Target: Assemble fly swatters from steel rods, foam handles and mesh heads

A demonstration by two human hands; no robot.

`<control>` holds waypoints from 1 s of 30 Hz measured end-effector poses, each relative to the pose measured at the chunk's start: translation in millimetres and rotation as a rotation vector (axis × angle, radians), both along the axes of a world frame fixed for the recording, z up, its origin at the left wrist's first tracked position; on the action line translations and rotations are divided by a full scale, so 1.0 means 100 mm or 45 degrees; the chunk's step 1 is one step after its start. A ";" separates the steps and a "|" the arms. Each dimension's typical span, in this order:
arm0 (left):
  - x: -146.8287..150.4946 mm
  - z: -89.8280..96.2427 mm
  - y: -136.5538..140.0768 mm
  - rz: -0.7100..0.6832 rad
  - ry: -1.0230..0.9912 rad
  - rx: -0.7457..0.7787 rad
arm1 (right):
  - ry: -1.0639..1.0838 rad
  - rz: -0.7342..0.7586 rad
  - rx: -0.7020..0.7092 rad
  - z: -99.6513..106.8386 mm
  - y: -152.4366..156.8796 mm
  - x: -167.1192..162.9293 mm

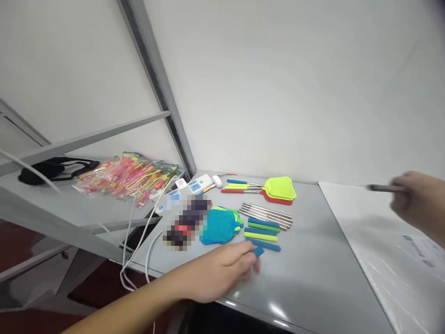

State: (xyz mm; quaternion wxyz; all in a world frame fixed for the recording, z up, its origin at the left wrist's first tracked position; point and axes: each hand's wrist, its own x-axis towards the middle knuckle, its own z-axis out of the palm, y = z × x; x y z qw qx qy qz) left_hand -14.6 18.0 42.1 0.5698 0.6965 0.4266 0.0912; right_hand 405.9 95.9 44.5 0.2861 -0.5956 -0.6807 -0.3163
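Observation:
My left hand is closed around a blue handle grip, whose end sticks out past the fingers. Just beyond it lie several loose handle grips in blue, green and yellow. Behind these is a row of metal rods. Blue and green fly swatter heads are stacked to the left. Up at the right, my right hand is blurred, its fingers closed on a slim dark pen-like stick above a white sheet. Whole fly swatters with yellow and red heads rest near the wall.
A white power strip with plugs and cables stands at the back left. Bagged colourful items and a black object sit on the left shelf. A metal post rises there. A white sheet covers the right side.

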 end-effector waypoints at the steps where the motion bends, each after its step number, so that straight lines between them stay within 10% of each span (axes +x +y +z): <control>1: 0.09 -0.06 0.05 -0.058 0.091 0.318 | -0.129 0.117 -0.089 -0.08 0.05 -0.03; 4: 0.39 -0.39 0.13 -0.273 0.369 0.898 | -0.386 0.438 -0.359 -0.40 0.10 -0.32; 9: 0.64 -0.88 0.18 -0.329 0.659 1.424 | -0.322 0.345 -0.615 -0.66 0.04 -0.74; 20: 0.61 -0.91 0.20 0.149 0.560 1.514 | -0.277 0.589 -0.206 -0.85 0.02 -0.90; 30: 0.53 -0.88 0.18 -0.015 0.616 1.509 | -0.173 0.680 -0.262 -0.94 -0.10 -0.99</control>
